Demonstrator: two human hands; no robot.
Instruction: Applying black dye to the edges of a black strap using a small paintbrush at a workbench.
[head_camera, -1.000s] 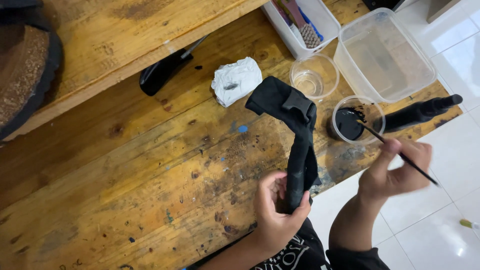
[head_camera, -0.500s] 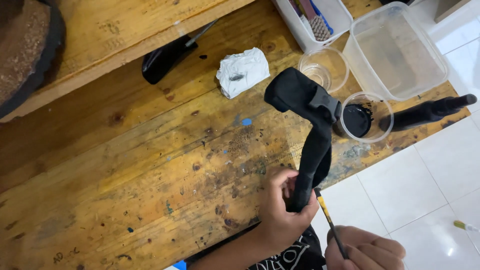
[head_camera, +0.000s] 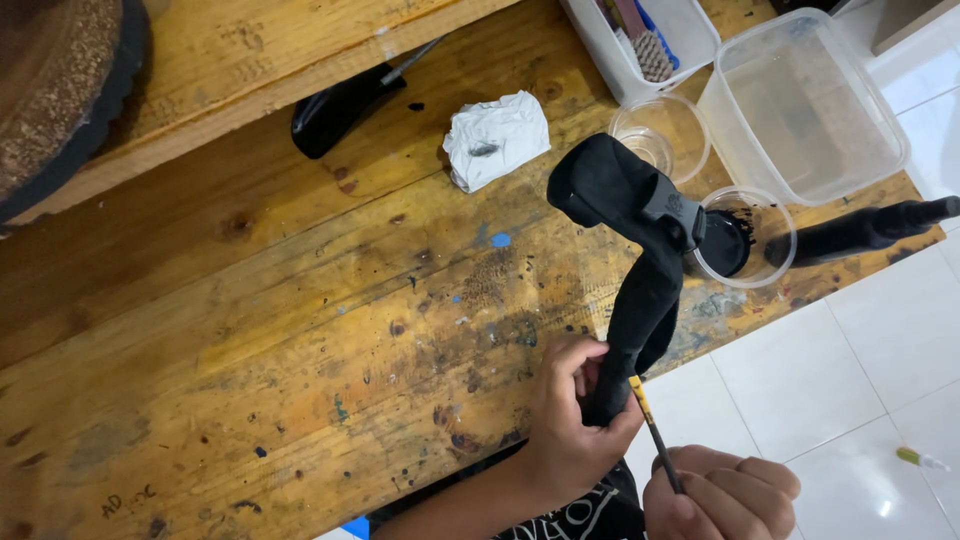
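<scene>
Gripping the lower end of a black strap-like piece above the wooden workbench, the left hand was closed around it while the right hand pinched a thin brush, tip touching the black piece by the left fingers. Painting that spot seemed the step in hand; next likely called for steady short strokes. The right hand was cut off by the frame, and the brush tip was hard to make out against the black.
</scene>
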